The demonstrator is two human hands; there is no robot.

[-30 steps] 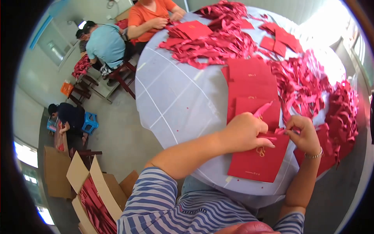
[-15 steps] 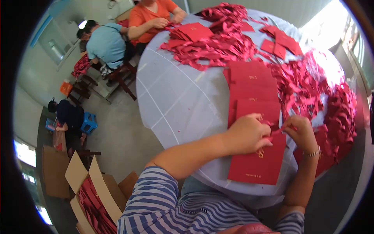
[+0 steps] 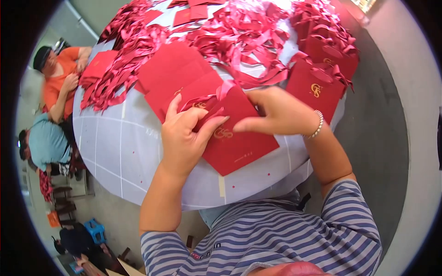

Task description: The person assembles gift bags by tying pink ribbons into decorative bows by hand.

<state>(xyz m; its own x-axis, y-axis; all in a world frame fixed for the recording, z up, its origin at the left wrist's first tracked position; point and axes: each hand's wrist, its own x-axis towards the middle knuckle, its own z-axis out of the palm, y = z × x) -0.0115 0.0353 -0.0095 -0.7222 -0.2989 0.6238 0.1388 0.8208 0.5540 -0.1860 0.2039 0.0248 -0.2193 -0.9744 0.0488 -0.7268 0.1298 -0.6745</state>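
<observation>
At the far left we see a person in light blue [image 3: 48,142] and, above, a person in orange [image 3: 57,85] beside the tabletop [image 3: 106,142]. Lower down, a person in dark clothes [image 3: 76,241] bends near a blue stool [image 3: 94,230].

Moving right, we find a few flat red pieces [image 3: 99,64] with a heap of ribbons [image 3: 108,94] in front of them. Next comes a slanting row of overlapping red bags [image 3: 172,64].

Over the near end of that row, we see the left hand [image 3: 182,135], one finger raised, thumb and a bent finger at the top edge of the red bag [image 3: 244,154]; we cannot tell whether its grip is pinching anything. This bag lies at a slant near the front of the tabletop, gold emblem up, between the two hands. A pink ribbon [image 3: 225,89] rises at its upper end, and we see loose ribbons [image 3: 239,39] beyond.

The right hand [image 3: 281,110] has its grip wide, thumb over the bag's face, fingers at its side. We notice a bracelet [image 3: 317,124] on that wrist. Farthest right, bow-topped bags [image 3: 317,87] lie along the tabletop's edge.
</observation>
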